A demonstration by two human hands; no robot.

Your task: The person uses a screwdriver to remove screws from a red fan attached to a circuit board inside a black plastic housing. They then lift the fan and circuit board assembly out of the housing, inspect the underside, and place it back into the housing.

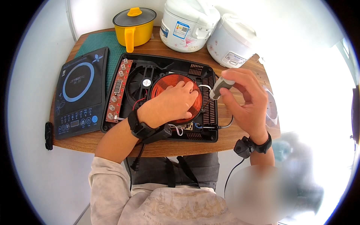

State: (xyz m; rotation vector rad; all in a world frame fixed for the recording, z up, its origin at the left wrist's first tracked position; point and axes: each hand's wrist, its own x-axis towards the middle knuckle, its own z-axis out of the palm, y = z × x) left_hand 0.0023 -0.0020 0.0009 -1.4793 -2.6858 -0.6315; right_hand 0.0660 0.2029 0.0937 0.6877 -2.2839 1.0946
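Checking the head view, the only one: right hand (pixel 248 98) is closed on a grey-handled screwdriver with a thin metal shaft (pixel 221 88), thumb on one side of the handle, fingers curled round the other. Key relation: driver's long axis runs from handle at upper right to tip at lower left, tip ending at the right edge, slightly toward the wearer, of the round copper-red wire coil (pixel 161 84). Can't tell if the tip is seated in anything or just over the rim; too small. Coil is left of the right hand's fingers, across the slotted vents. Left hand (pixel 174 100) is nearer the coil: lies over it palm down, fingers loosely spread and slightly bent, not wrapped round anything, thumb near the coil's wearer-side edge, just left of the tip. Can't tell how hard it presses. Coil sits in the right half of an open black plastic housing (pixel 205 137); black fan (pixel 135 83) just left of it, reddish-brown circuit board with a digit display (pixel 113 104) left of that, board's long axis roughly front to back. Thin white wire (pixel 204 86) arcs off the coil's right side, between coil and driver handle. Flat black panel with a blue ring (pixel 85 112) lies left of the housing.
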